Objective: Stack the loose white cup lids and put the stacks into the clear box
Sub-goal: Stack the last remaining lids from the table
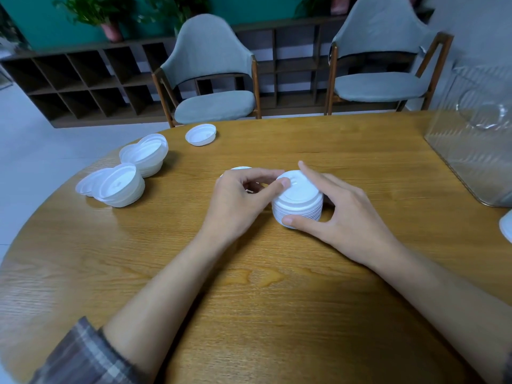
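Observation:
A stack of white cup lids (300, 202) stands on the wooden table (277, 300) at its middle. My right hand (340, 214) grips the stack, thumb on its near side and index finger over its far rim. My left hand (238, 198) touches the stack's top left edge with its thumb, fingers curled; a loose white lid (240, 168) shows just behind it. Two untidy lid piles lie at the left, one nearer (116, 187) and one farther (146, 153). A single lid (200, 134) lies upturned near the far edge. The clear box (476, 139) stands at the right.
Another white lid (507, 228) pokes in at the right edge below the box. Two grey chairs (213, 79) (385, 65) stand behind the table, before a dark shelf unit (83, 79). The table's curved edge runs close to the left piles.

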Action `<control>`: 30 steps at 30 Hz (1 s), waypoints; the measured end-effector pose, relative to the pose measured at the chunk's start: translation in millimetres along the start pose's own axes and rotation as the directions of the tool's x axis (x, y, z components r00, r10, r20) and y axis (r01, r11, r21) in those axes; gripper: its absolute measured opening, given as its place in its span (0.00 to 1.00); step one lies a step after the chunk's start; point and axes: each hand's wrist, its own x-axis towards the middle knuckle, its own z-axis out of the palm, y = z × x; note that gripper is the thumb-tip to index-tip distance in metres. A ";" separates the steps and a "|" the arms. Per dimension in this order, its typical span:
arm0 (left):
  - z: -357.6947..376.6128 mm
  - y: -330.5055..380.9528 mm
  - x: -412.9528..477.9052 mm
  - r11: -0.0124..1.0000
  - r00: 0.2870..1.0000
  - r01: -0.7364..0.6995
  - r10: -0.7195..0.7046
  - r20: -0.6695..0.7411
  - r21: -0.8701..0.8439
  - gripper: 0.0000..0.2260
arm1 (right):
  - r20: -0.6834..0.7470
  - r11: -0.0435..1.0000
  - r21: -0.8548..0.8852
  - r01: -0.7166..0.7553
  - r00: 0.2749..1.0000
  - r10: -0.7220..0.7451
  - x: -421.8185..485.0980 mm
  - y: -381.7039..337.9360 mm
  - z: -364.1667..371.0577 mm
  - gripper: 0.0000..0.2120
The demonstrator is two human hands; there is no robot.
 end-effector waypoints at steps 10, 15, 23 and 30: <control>-7.3 3.4 0.5 0.991 0.999 -0.054 0.054 0.005 0.124 0.07 | -0.003 1.000 -0.012 0.007 1.000 -0.007 1.5 2.1 3.2 0.45; -21.1 0.8 5.8 0.946 0.960 -0.116 0.185 -0.211 0.303 0.05 | 0.002 1.000 -0.030 0.000 1.000 0.000 1.0 0.7 3.0 0.46; -37.1 -19.1 12.1 0.767 0.998 -0.005 0.040 -0.040 0.642 0.21 | 0.015 0.999 -0.034 -0.009 1.000 0.010 1.7 0.0 2.2 0.45; -34.3 -20.7 13.6 0.737 0.998 -0.013 0.051 -0.037 0.675 0.15 | 0.021 0.999 -0.033 -0.015 1.000 0.016 1.4 0.7 1.4 0.46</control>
